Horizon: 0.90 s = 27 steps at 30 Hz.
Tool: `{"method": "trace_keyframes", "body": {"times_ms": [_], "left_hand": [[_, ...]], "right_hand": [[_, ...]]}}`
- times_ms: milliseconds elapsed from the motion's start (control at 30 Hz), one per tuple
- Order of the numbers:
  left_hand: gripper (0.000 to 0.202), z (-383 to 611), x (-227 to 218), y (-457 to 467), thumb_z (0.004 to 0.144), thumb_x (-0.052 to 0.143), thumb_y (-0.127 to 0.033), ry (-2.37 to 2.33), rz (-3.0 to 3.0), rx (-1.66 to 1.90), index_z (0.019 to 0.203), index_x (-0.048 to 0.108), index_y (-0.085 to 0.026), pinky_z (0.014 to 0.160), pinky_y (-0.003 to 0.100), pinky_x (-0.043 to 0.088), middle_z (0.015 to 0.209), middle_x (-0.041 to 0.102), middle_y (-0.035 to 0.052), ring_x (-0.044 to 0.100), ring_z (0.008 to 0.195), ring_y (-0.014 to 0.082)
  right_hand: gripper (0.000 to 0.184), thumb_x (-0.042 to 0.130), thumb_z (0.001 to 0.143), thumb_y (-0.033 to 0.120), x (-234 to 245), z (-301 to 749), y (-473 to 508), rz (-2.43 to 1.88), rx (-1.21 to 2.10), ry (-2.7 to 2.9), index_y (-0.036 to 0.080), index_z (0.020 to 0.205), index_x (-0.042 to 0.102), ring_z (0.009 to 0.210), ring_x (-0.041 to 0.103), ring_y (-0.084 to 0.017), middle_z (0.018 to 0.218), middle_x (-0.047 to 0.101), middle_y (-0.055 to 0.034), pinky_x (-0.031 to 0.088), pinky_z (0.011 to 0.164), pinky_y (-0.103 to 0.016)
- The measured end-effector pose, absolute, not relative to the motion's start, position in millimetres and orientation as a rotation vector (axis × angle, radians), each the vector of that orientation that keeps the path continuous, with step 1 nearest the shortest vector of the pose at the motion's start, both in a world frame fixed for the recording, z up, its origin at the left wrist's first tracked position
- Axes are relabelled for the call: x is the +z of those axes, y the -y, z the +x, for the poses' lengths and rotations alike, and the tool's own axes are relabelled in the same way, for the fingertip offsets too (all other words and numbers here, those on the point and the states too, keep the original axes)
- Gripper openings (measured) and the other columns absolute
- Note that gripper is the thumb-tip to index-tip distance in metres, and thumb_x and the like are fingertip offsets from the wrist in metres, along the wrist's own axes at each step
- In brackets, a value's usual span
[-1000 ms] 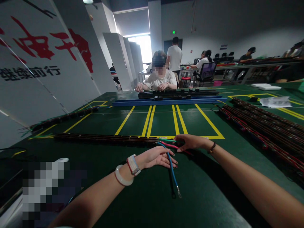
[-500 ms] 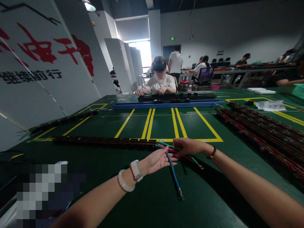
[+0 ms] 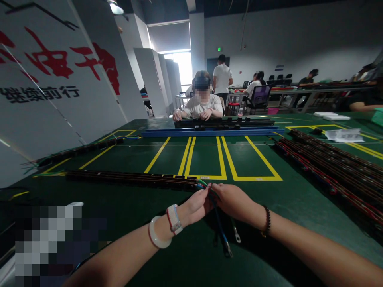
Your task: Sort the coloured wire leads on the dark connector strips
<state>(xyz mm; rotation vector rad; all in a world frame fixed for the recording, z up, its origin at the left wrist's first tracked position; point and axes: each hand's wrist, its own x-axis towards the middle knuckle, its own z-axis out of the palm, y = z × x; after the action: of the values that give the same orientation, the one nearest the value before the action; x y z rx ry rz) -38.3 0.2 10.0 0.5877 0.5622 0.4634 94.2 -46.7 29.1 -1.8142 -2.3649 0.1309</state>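
Both of my hands meet over the right end of a long dark bar (image 3: 131, 178) with wires running along it. My left hand (image 3: 199, 204), with a watch and a pale bangle at the wrist, is closed on the wires leaving that end. Pressed against it, my right hand (image 3: 235, 199) grips the same bundle with bent fingers. A blue wire (image 3: 220, 227) hangs below the hands and ends in a metal ring terminal (image 3: 229, 250). Another ring terminal (image 3: 237, 236) pokes out under my right hand. A short green piece of wire (image 3: 203, 182) shows at the bar's end; the rest is hidden by my fingers.
Wired bars (image 3: 332, 171) lie stacked at the right on the green table (image 3: 185, 247). Blue rails (image 3: 167, 132) lie across the far side, where a co-worker (image 3: 203, 105) sits. Another wired bar (image 3: 80, 150) is at the left. Crumpled plastic (image 3: 344, 135) lies at the right.
My right hand has come down and in against the left, and both have closed round the wires. The terminal that stuck out to the right now hangs below my right hand.
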Motion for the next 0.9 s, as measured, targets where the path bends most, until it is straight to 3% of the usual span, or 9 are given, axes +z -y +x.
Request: {"method": "trace_keyframes", "body": {"times_ms": [167,267,367,600,767,900], "left_hand": [[0.015,-36.3,7.5,-2.7,0.091,0.044,-0.02,-0.637,0.512,0.466,0.085,0.053,-0.01,0.08,0.023,0.046,0.087,0.061,0.0059,0.058,0.077,0.0083],[0.019,-34.3,4.7,-4.3,0.092,0.04,-0.02,-0.612,0.499,0.449,0.081,0.051,-0.01,0.07,0.02,0.045,0.077,0.058,0.0036,0.056,0.067,0.0071],[0.019,-34.9,3.3,-4.3,0.092,0.04,-0.023,-0.551,0.537,0.439,0.084,0.052,-0.01,0.061,0.021,0.043,0.074,0.056,0.0026,0.055,0.063,0.0078],[0.02,-37.4,0.2,-3.4,0.091,0.045,-0.026,-0.614,0.563,0.45,0.089,0.053,-0.008,0.079,0.026,0.046,0.084,0.061,0.008,0.06,0.073,0.0109],[0.021,-35.2,-9.1,-7.2,0.091,0.044,-0.029,-0.561,0.565,0.453,0.092,0.051,-0.009,0.086,0.03,0.045,0.086,0.062,0.0082,0.061,0.079,0.013],[0.021,-35.3,-8.1,-5.9,0.092,0.044,-0.029,-0.572,0.592,0.443,0.094,0.051,-0.009,0.083,0.027,0.045,0.088,0.063,0.0085,0.061,0.08,0.0125]], "right_hand": [[0.03,0.042,0.086,0.008,29.8,83.5,54.5,-1.845,-0.11,2.576,0.007,0.11,0.059,0.084,0.058,-0.024,0.099,0.06,-0.0163,0.046,0.076,-0.037],[0.029,0.047,0.086,0.013,38.9,80.3,62.1,-1.788,-0.226,2.663,0.007,0.11,0.061,0.095,0.054,-0.029,0.106,0.058,-0.0188,0.045,0.082,-0.042],[0.024,0.054,0.086,0.021,56.2,84.8,67.1,-1.751,-0.195,2.577,0.011,0.105,0.065,0.091,0.055,-0.029,0.1,0.06,-0.0155,0.045,0.079,-0.042],[0.023,0.063,0.083,0.038,72.6,104.1,70.9,-1.799,0.095,2.649,0.015,0.084,0.07,0.067,0.059,-0.021,0.074,0.063,-0.0086,0.044,0.061,-0.032],[0.029,0.065,0.081,0.039,67.1,89.5,74.8,-2.016,-0.136,2.608,0.011,0.088,0.07,0.074,0.062,-0.028,0.077,0.064,-0.0129,0.048,0.067,-0.039],[0.028,0.065,0.082,0.038,61.8,78.8,76.2,-2.069,-0.165,2.653,0.01,0.088,0.07,0.08,0.061,-0.028,0.08,0.065,-0.0142,0.047,0.073,-0.041]]}}
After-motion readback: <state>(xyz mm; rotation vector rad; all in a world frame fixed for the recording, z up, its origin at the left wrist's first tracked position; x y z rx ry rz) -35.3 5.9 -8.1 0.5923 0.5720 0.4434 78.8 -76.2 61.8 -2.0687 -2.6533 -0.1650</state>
